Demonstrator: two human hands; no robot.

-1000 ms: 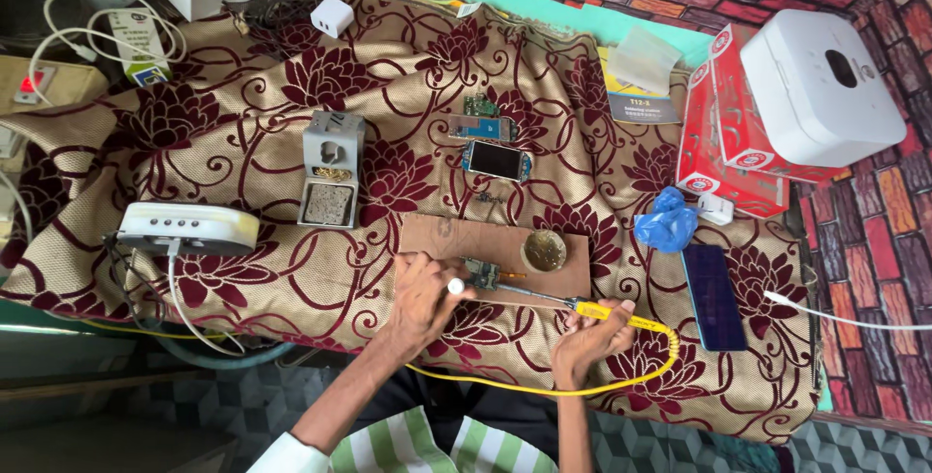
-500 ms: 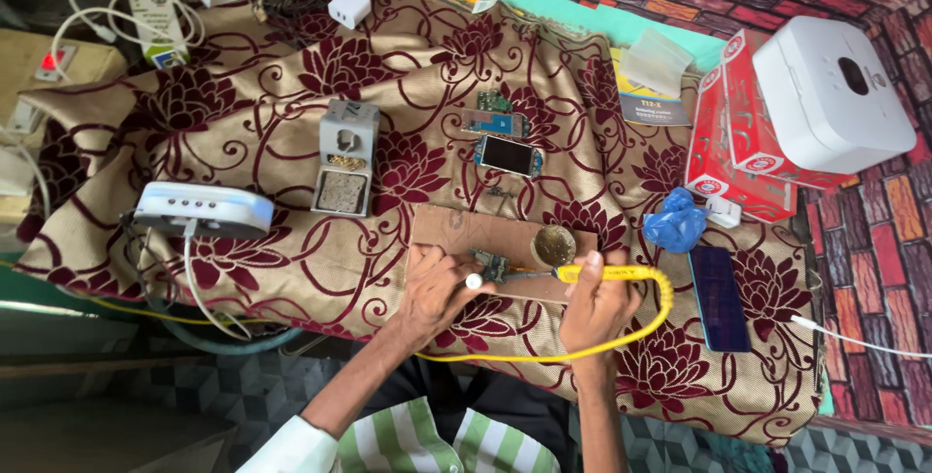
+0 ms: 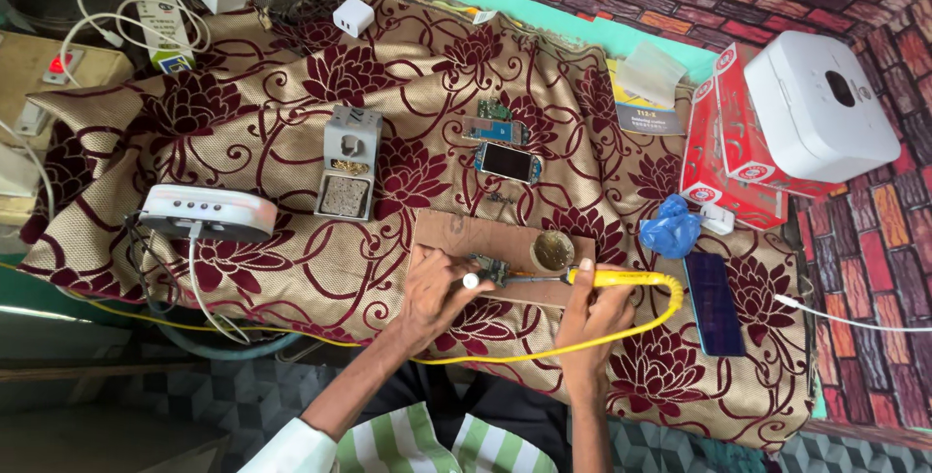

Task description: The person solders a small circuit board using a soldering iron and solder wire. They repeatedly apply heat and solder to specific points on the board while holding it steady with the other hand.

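Note:
My right hand (image 3: 588, 315) grips a yellow soldering iron (image 3: 621, 279) whose metal tip points left onto a small green circuit board (image 3: 489, 268). That board lies on a brown cardboard sheet (image 3: 466, 236). My left hand (image 3: 433, 288) rests on the sheet and pinches something thin with a white end beside the board. A small round tin (image 3: 552, 252) sits on the cardboard just above the iron's tip. The iron's yellow cable (image 3: 641, 322) loops around my right hand and runs off to the left.
A grey soldering-iron stand (image 3: 348, 163), a white box-shaped device (image 3: 208, 211), a small phone (image 3: 509, 160) and another circuit board (image 3: 494, 110) lie on the flowered cloth. At the right are a blue cloth (image 3: 670, 229), a dark phone (image 3: 714, 302), red boxes (image 3: 719, 152) and a white case (image 3: 814, 102).
My right hand has brought the yellow soldering iron up from the table's near edge to the circuit board. My left hand stays on the cardboard.

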